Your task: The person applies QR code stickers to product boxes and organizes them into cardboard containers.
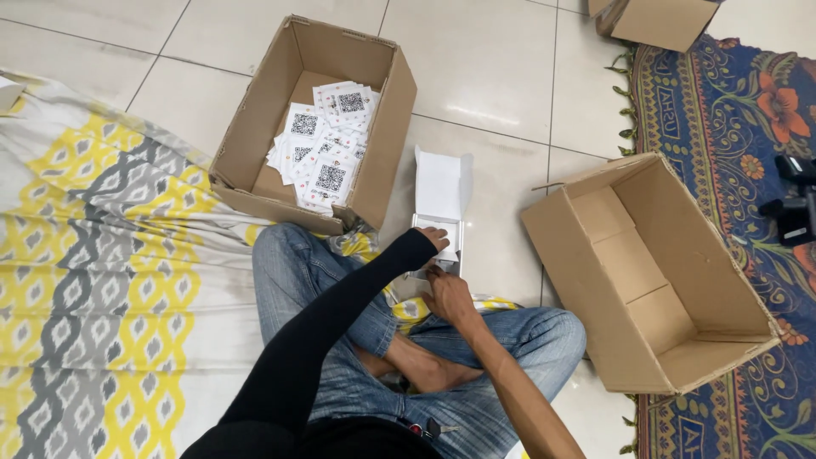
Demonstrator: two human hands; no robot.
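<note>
Glossy pale floor tiles, patterned rug

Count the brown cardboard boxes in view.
3. One holding printed cards sits ahead of the left knee, an empty one lies tipped at right, and one is cropped at top right.

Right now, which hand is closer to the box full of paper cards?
Left. The left hand rests on the small white box, nearer the cardboard box of cards; the right hand is lower, farther away.

Small open box between two cartons — card-filled carton left, empty carton right.
</note>
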